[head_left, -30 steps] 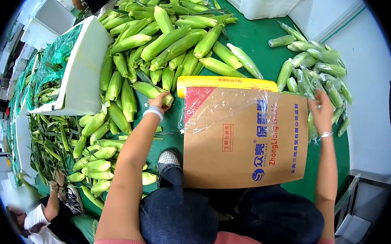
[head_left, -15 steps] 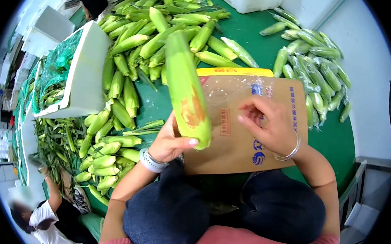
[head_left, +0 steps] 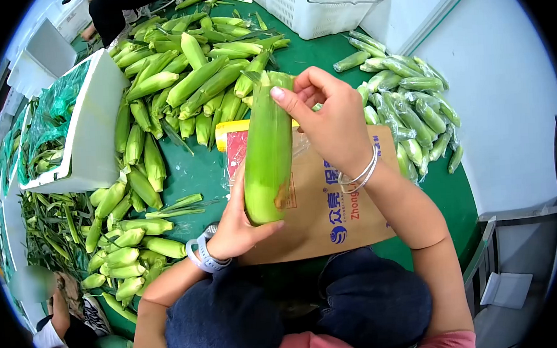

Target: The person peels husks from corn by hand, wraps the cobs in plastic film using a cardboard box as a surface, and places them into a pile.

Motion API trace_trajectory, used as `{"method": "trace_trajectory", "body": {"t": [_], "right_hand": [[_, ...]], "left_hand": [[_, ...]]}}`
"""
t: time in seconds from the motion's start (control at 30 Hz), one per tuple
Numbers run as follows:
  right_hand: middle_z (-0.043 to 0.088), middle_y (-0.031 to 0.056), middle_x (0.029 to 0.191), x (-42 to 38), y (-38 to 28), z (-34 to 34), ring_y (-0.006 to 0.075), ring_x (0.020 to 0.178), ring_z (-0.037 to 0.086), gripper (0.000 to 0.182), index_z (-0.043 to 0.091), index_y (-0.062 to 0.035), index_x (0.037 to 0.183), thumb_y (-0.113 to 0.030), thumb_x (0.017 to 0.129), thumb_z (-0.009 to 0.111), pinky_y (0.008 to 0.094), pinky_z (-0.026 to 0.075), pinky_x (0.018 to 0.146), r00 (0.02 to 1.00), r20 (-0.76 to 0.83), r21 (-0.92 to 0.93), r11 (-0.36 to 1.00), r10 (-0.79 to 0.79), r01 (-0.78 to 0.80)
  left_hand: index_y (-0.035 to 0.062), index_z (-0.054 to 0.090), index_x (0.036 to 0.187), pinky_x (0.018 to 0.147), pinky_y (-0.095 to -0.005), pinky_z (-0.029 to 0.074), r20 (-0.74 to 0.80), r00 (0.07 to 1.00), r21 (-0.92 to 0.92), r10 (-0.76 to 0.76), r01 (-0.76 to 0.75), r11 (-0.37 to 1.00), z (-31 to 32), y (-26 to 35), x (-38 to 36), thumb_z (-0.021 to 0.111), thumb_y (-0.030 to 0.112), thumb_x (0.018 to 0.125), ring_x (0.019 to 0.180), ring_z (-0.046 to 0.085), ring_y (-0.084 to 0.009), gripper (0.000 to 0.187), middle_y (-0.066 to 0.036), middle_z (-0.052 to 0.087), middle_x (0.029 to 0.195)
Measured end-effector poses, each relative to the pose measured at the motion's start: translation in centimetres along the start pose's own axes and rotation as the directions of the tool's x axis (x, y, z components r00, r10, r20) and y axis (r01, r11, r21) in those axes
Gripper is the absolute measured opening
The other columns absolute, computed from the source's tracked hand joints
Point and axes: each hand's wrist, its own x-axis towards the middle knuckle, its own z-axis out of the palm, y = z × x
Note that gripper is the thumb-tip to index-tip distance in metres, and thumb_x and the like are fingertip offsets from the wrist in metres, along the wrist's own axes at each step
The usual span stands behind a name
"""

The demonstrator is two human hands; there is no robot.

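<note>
Green corn ear [head_left: 268, 159], one: we grasp its lower end, left hand [head_left: 236, 230]; upper end, right hand [head_left: 337, 120]. Printed cardboard [head_left: 310, 232] behind.

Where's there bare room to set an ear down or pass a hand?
Bare green surface shows between the corn heap and cardboard, between the white crate and wrapped corn, and in a strip right of the cardboard. Crowded: the heap, the wrapped corn, and over the cardboard's left side, where the ear is held.

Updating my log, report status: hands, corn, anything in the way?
Left hand holding corn ear by lower end. Right hand at upper end. Cardboard behind it, no obstruction seen.
</note>
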Motion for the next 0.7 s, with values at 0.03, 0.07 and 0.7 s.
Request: {"method": "trace_trajectory", "body": {"t": [0.03,0.07,0.7], "right_hand": [[0.059,0.0074,0.062,0.0,0.0,0.0,0.0117,0.050,0.056,0.029,0.055,0.0011,0.071,-0.022,0.076,0.071,0.0250,0.046,0.048,0.999,0.004,0.027,0.999,0.045,-0.045],[0.059,0.0074,0.062,0.0,0.2,-0.1,0.0117,0.050,0.056,0.029,0.055,0.0011,0.071,-0.022,0.076,0.071,0.0250,0.046,0.048,0.999,0.005,0.028,0.998,0.049,-0.049],[0.055,0.0094,0.071,-2.9,-1.8,-0.7,0.0209,0.053,0.047,0.019,0.044,-0.0050,0.072,-0.012,0.085,0.056,0.0300,0.041,0.049,0.775,-0.172,-0.425,0.755,-0.609,0.499]], "left_hand": [[0.0025,0.007,0.142,0.107,-0.0374,0.022,-0.018,0.999,0.042,0.027,-0.027,0.999,-0.1,-0.1,0.0,0.076,0.007,0.066,0.134,0.021,-0.0268,0.102,-0.016,0.018,0.144],[0.0025,0.007,0.142,0.107,-0.0374,0.022,-0.018,1.000,0.041,0.024,-0.023,0.999,-0.1,0.0,-0.1,0.076,0.007,0.066,0.134,0.021,-0.0268,0.102,-0.016,0.018,0.144],[0.0043,0.039,0.125,0.069,-0.0318,0.054,0.016,0.902,-0.752,-0.432,0.296,0.589,-0.2,2.7,0.8,0.061,-0.003,0.075,0.090,0.056,-0.0149,0.055,-0.007,0.053,0.106]]}}
